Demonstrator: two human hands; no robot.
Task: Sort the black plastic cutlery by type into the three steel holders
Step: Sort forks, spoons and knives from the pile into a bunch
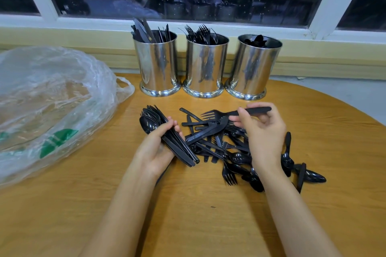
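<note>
Three steel holders stand in a row at the back of the table: the left holder [157, 64] has knives, the middle holder [205, 67] has forks, the right holder [251, 69] has spoons. A heap of mixed black cutlery [221, 146] lies in front of them. My left hand [155, 148] grips a stacked bundle of spoons [150, 123], bowls pointing away from me. My right hand [264, 131] pinches the handle of a single fork [211, 114], held level above the heap with its tines to the left.
A crumpled clear plastic bag [52, 106] with green print covers the table's left side. The round wooden table [198, 215] curves away at the right. A window sill and dark window run behind the holders.
</note>
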